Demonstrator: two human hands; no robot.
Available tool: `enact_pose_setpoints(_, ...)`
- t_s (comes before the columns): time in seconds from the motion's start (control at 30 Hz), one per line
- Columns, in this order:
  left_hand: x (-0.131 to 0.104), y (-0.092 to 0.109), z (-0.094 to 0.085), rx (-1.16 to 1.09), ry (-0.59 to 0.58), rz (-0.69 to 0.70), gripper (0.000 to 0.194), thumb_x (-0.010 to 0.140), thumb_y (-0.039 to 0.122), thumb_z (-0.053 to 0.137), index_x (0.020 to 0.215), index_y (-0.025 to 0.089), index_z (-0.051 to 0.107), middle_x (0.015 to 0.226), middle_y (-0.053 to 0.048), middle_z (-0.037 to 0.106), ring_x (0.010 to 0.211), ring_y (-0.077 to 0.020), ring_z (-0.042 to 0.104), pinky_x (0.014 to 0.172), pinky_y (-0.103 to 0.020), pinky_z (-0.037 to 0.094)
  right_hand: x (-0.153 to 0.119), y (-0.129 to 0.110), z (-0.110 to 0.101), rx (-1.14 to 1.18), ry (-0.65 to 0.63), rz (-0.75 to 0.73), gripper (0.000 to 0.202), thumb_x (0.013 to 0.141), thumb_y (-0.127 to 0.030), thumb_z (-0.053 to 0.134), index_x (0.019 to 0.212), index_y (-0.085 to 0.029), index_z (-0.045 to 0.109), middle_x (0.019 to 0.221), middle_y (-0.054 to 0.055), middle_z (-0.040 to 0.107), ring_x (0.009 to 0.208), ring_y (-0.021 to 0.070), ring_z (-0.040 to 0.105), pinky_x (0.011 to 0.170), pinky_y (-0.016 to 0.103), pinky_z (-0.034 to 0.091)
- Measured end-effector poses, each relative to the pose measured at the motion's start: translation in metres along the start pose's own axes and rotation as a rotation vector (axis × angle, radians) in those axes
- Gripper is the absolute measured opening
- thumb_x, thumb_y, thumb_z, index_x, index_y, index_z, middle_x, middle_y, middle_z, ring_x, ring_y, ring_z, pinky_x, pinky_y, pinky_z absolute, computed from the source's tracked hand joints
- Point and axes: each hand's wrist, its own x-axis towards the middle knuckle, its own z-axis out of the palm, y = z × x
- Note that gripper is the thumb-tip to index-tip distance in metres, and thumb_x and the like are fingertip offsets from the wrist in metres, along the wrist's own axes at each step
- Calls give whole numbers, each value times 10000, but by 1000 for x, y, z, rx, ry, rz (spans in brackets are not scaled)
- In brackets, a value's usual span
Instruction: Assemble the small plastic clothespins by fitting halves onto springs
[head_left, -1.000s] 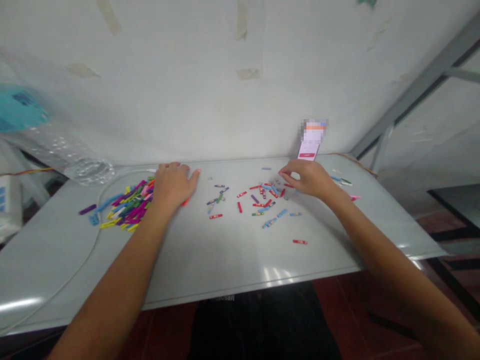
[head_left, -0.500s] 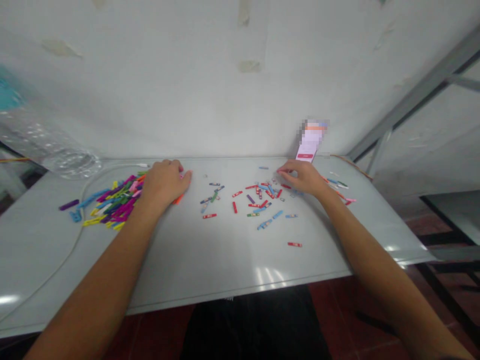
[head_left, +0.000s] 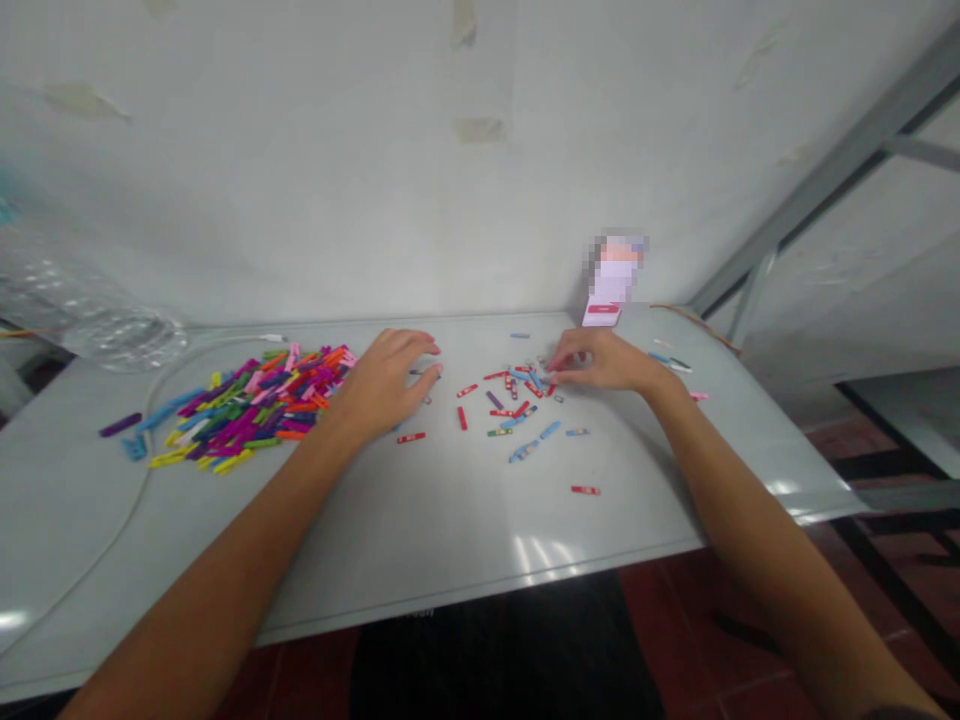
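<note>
My left hand [head_left: 394,380] is over the left group of small flat coloured pieces, thumb and fingers apart, with nothing visible between them. It partly covers that group; a red piece [head_left: 411,438] shows just below it. My right hand [head_left: 596,360] is at the right edge of the central scatter of small red, blue and green pieces [head_left: 501,412]. Its thumb and fingertips are drawn together; whatever is between them is too small to make out. Tiny greyish bits [head_left: 559,399] lie close to those fingertips.
A large heap of bright plastic sticks [head_left: 255,410], like clothes-peg halves, lies left on the white table [head_left: 435,530]. A white cable [head_left: 135,505] curves around it. Behind it stands clear plastic [head_left: 97,320]. A phone [head_left: 604,310] leans on the wall; more pieces [head_left: 670,363] lie right.
My left hand has moved right, off the edge of the large heap to the group of small pieces. My right hand has shifted slightly down, closer to the central scatter.
</note>
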Motion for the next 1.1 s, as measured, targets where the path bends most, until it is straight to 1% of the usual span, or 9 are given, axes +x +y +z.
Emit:
enact_pose_setpoints(0.1, 0, 1, 3, 7, -12, 11, 257, 1091, 379, 605, 1203, 204, 758, 1357, -166, 773, 1291, -365, 688, 1168, -557, 538, 0, -5, 1, -78, -55, 13, 186, 961, -417, 834, 1017, -251, 894, 1016, 78, 816, 919, 259, 760, 855, 380, 562)
enact_pose_setpoints(0.23, -2, -3, -1, 32, 8, -16, 259, 1089, 383, 614, 1171, 192, 768, 1324, -166, 787, 1268, -361, 696, 1154, -542, 549, -1, -13, 4, -162, -54, 17, 134, 967, -341, 818, 1034, -249, 890, 1044, 86, 822, 939, 271, 764, 873, 385, 567)
enact_pose_setpoints(0.3, -2, -2, -2, 23, 16, -17, 254, 1094, 380, 612, 1162, 194, 770, 1317, -158, 793, 1258, -352, 703, 1150, -531, 551, 0, -18, 6, -192, -48, 35, 134, 969, -338, 821, 1033, -242, 890, 1043, 85, 825, 932, 267, 761, 861, 374, 562)
enact_pose_setpoints(0.43, -1, 9, -3, -22, 39, -2, 250, 1118, 371, 586, 1160, 215, 776, 1281, -124, 814, 1224, -320, 732, 1136, -505, 562, 2, -27, 10, -239, -59, 155, 154, 987, -354, 814, 1019, -228, 898, 1011, 72, 834, 899, 248, 757, 806, 342, 525)
enact_pose_setpoints(0.6, 1, 17, -5, -27, 89, 20, 263, 1128, 354, 575, 1124, 206, 792, 1212, -116, 839, 1164, -295, 763, 1102, -468, 583, 4, -36, 15, -276, -57, 285, 133, 972, -272, 794, 997, -198, 901, 1006, 94, 855, 889, 265, 755, 776, 345, 488)
enact_pose_setpoints(0.73, 0, 16, -5, -33, 102, 0, 269, 1118, 363, 584, 1125, 212, 806, 1199, -111, 846, 1159, -295, 775, 1093, -460, 593, 2, -37, 15, -221, -73, 286, 103, 918, -212, 802, 966, -188, 890, 951, 81, 845, 828, 238, 746, 754, 328, 505)
enact_pose_setpoints(0.83, 0, 16, -5, -50, 111, -3, 265, 1115, 359, 592, 1131, 208, 809, 1197, -112, 848, 1166, -293, 781, 1098, -452, 590, 0, -36, 11, -164, -68, 267, 97, 919, -203, 778, 955, -189, 867, 969, 69, 842, 832, 213, 744, 775, 310, 532)
enact_pose_setpoints(0.97, 1, 22, -6, -103, 141, -14, 248, 1101, 351, 622, 1117, 201, 820, 1178, -115, 856, 1145, -296, 794, 1082, -445, 594, 0, -39, 4, 47, 63, 206, 133, 952, -284, 745, 981, -196, 840, 977, 69, 837, 843, 205, 736, 784, 320, 553)
enact_pose_setpoints(1.1, 0, 41, -6, -240, 137, -55, 206, 1071, 331, 677, 1116, 208, 836, 1135, -92, 868, 1001, -249, 817, 986, -385, 618, 3, -55, 9, 311, 136, 171, 226, 987, -416, 764, 968, -199, 824, 903, 56, 819, 802, 196, 729, 773, 339, 563)
